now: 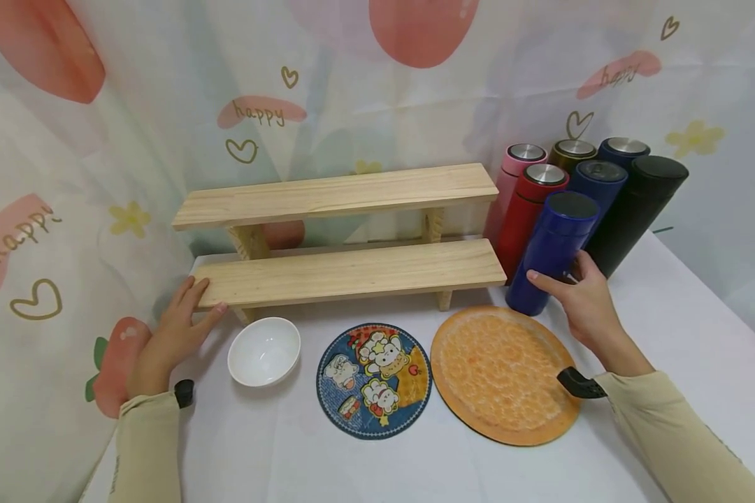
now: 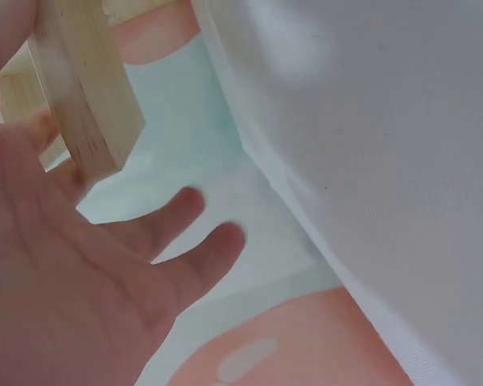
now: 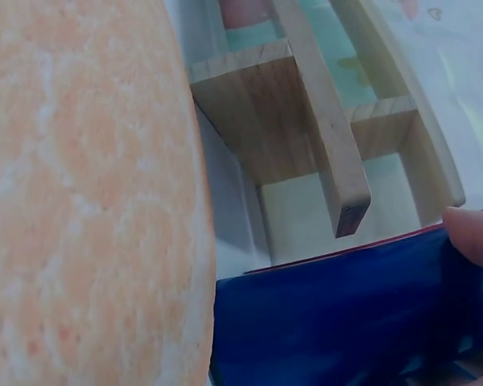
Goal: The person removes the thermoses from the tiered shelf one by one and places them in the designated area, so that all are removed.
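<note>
White cloth covers the surface, with a printed curtain hung behind it. Across the back stands a 2-tier wooden shelf, and both tiers carry nothing. To its right, 7 flasks cluster together, so none seems to be moved yet. On the cloth in front lie an orange plate, a cartoon plate and a white bowl, all apart from the shelf. By my judgement the work is only starting. The right hand wraps its fingers round the blue flask nearest the shelf, which stands on the cloth. The left hand rests flat, fingers relaxed, against the lower tier's left end.
</note>
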